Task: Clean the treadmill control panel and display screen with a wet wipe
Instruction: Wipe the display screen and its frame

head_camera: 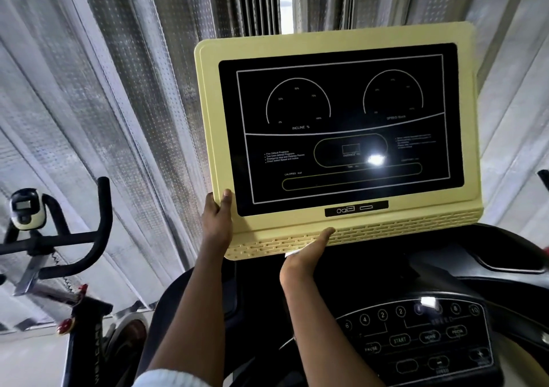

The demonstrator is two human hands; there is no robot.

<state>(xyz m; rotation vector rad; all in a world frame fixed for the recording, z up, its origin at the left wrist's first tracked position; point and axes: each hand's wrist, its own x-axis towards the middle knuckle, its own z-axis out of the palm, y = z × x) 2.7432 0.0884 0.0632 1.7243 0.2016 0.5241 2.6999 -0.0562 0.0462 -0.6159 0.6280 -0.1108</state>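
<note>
The treadmill's display screen [341, 131] is black with white dial markings, set in a pale yellow housing [208, 113]. My left hand [217, 223] grips the housing's lower left corner, thumb on the front face. My right hand [306, 253] presses against the slotted underside strip of the housing, palm up, thumb against the yellow grille. A small white edge of the wet wipe [292, 253] shows between that hand and the grille; most of it is hidden. The dark control panel [416, 336] with START and PAUSE buttons lies lower right.
An exercise bike [53, 238] with black handlebars and a small console stands at the left. Grey patterned curtains [118, 89] hang behind the treadmill. The treadmill's dark handrail [520, 256] curves along the right.
</note>
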